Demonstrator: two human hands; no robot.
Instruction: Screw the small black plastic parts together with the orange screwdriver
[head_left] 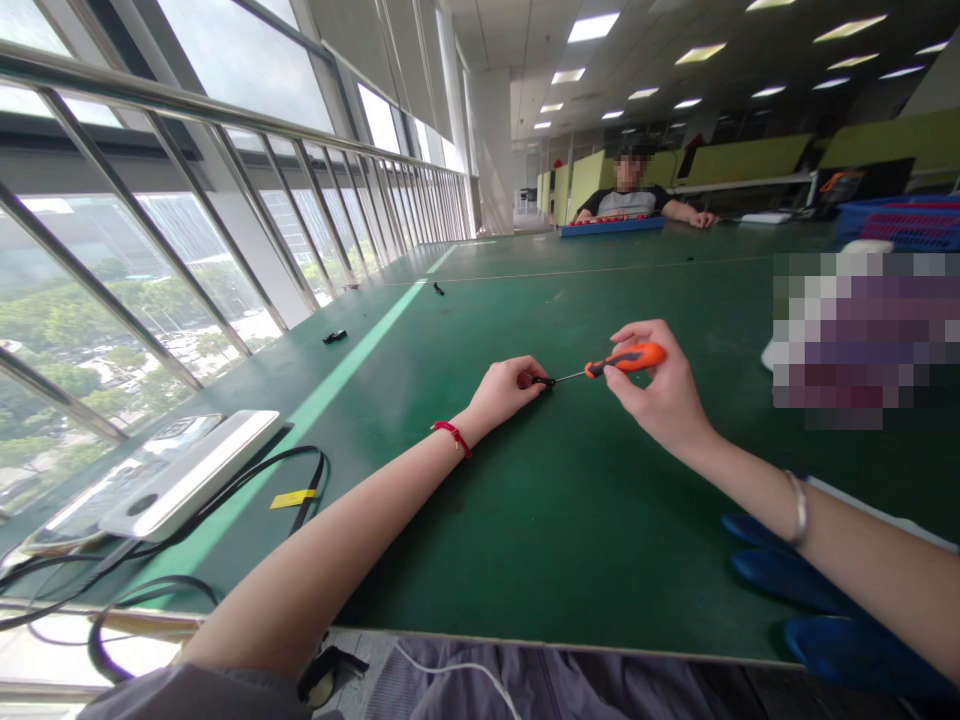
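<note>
Blue gloves lie nearest, under the right forearm; both hands work beyond them on the green table.
Right hand: fingers pinch the orange screwdriver, tip pointing left. Left hand: fingertips pressed together on a small black part, touching the tip. Far off, a seated person.

White device with black cables near left; blue gloves near right — a seated person far off.

Bright daylight floods in from the tall glass windows on the left, joined by ceiling light panels. Focus is sharp; wide-angle distortion bends the edges, and two areas are pixelated.
</note>
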